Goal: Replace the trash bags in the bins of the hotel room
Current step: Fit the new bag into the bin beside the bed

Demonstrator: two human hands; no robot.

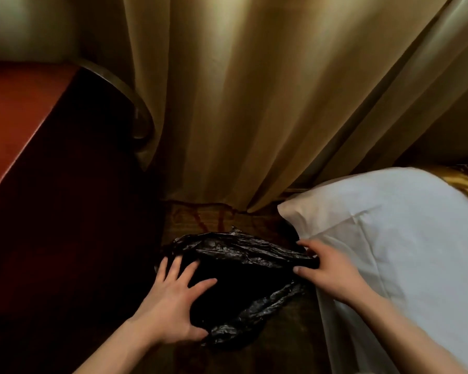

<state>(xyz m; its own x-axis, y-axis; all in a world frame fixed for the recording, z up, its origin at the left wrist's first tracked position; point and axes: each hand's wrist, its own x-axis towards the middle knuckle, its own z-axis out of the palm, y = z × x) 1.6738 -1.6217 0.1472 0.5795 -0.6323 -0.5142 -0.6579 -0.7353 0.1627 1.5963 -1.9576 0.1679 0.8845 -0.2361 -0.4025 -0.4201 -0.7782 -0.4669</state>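
Nearest, the left hand (173, 306) lies spread flat, fingers apart, on the near-left rim of the black trash bag (243, 282); the right hand (327, 268) pinches the bag's right edge between thumb and fingers, beside the white bed corner (389, 252). The bag sits low on the patterned carpet (200, 217) between the dark wooden cabinet (65, 211) and the bed, its mouth facing up and drawn wide left to right; the bin itself is hidden. It looks mid-fitting, the rim not yet smoothed; beyond hangs the beige curtain (254, 103).

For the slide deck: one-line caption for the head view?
Both hands, left hand and right hand, spread a black trash bag over the bin.
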